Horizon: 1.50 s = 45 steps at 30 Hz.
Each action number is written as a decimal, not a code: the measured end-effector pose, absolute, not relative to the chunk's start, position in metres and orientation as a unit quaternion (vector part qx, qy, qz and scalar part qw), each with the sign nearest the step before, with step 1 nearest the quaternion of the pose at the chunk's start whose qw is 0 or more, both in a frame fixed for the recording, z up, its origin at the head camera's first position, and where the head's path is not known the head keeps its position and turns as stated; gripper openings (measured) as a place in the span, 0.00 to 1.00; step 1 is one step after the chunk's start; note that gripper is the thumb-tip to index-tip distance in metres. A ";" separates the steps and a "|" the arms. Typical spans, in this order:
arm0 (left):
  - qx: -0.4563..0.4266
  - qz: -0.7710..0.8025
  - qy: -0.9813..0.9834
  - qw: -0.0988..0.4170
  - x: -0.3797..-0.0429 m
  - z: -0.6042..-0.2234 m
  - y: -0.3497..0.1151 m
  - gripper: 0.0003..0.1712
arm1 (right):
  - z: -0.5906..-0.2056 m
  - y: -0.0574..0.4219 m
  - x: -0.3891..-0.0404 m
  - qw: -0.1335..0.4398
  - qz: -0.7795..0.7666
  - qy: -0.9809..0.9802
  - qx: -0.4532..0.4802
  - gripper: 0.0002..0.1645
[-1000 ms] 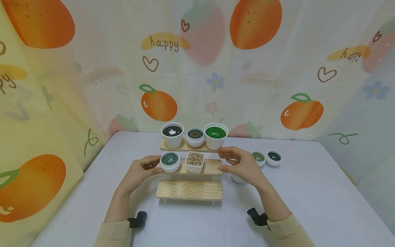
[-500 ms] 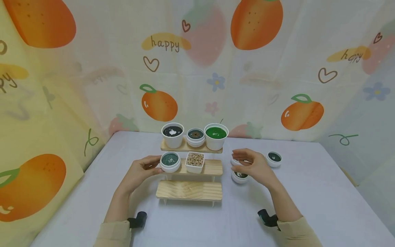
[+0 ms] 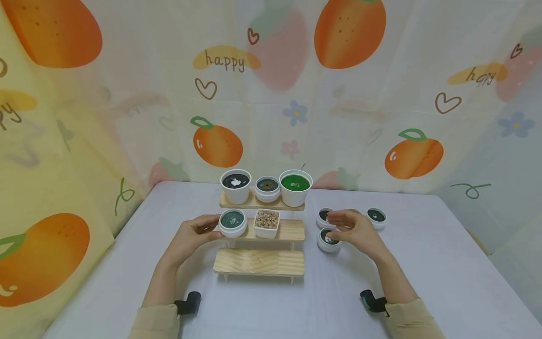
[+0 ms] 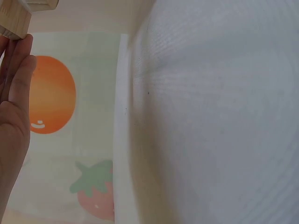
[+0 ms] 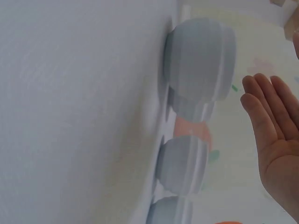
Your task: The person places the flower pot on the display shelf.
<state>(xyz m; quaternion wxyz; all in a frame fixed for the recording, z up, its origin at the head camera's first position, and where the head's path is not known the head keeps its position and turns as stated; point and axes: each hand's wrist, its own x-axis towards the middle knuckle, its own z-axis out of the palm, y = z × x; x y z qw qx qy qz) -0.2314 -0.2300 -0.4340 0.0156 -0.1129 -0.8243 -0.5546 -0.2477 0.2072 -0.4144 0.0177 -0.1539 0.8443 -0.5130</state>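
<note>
At the left end of the wooden shelf's middle tier (image 3: 292, 230), my left hand (image 3: 195, 234) has its fingertips against the side of a white round pot (image 3: 233, 223) with green-grey filling. The left wrist view shows these fingers nearly straight, their tips at the end of a wooden board (image 4: 14, 21). My right hand (image 3: 354, 231) hovers with fingers extended by two white pots on the table, a rear dark-filled pot (image 3: 323, 217) and a front pot (image 3: 328, 245), partly covering them. In the right wrist view that hand (image 5: 280, 140) stands apart from the pots, holding nothing.
On the top tier (image 3: 254, 202) stand a dark-filled cup (image 3: 235, 188), a small pot (image 3: 267, 190) and a green-filled cup (image 3: 295, 190). A square pot of pebbles (image 3: 267, 226) shares the middle tier. Another dark-filled pot (image 3: 376, 217) stands right. A fruit-print curtain (image 3: 271, 117) hangs behind.
My right hand has left the right end of the middle tier and moved rightward to the pots on the table. The left hand stays at the round pot.
</note>
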 end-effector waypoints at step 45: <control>-0.117 -0.551 -0.826 0.023 -0.231 -0.434 -0.231 0.30 | -0.444 0.226 -0.260 0.069 -0.455 0.871 -0.171 0.36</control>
